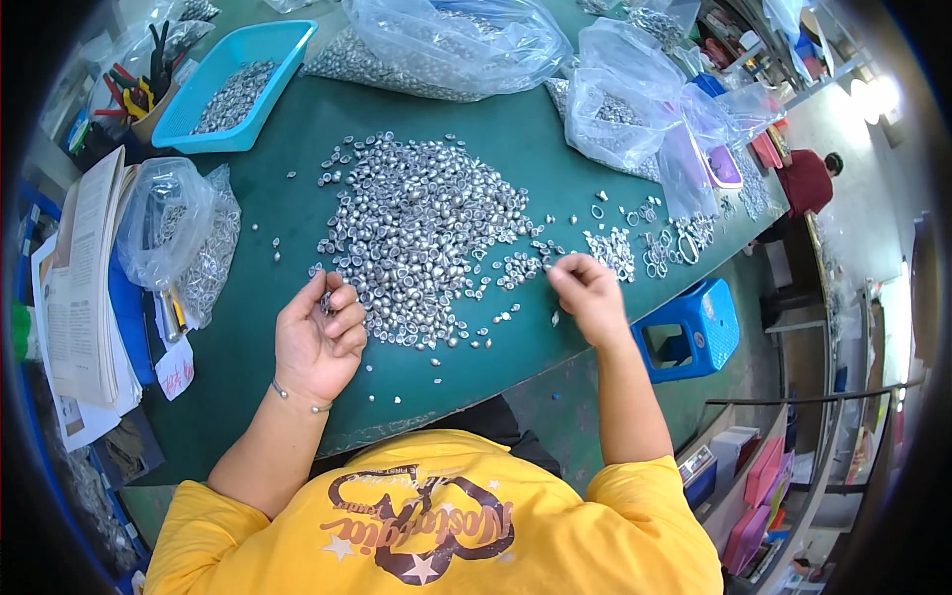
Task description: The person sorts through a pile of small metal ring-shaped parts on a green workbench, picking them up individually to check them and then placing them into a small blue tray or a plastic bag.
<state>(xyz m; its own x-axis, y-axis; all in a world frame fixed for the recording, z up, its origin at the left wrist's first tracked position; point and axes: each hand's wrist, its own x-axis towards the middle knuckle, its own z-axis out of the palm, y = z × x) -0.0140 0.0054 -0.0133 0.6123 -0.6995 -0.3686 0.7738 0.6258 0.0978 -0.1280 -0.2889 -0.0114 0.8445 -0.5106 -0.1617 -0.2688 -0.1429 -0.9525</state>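
Observation:
A wide heap of small silver teardrop-shaped metal pieces [421, 233] covers the middle of the green table [268, 377]. My left hand [319, 337] is at the heap's near left edge, palm partly up and fingers curled around a few of these pieces. One silver piece shows at its thumb and fingertip. To the right of the heap, my right hand [592, 302] pinches thumb and forefinger together over a small silver piece, mostly hidden by the fingertips. Beside it lies a smaller pile of silver pieces [518, 270] and a group of light metal parts [612, 253].
A blue basket [288, 74] of metal pieces stands at the far left, near pliers [129, 94]. Filled plastic bags [466, 50] line the far edge; another bag [178, 223] and papers [84, 288] are left. A blue stool [709, 327] stands right; a person [805, 183] is beyond.

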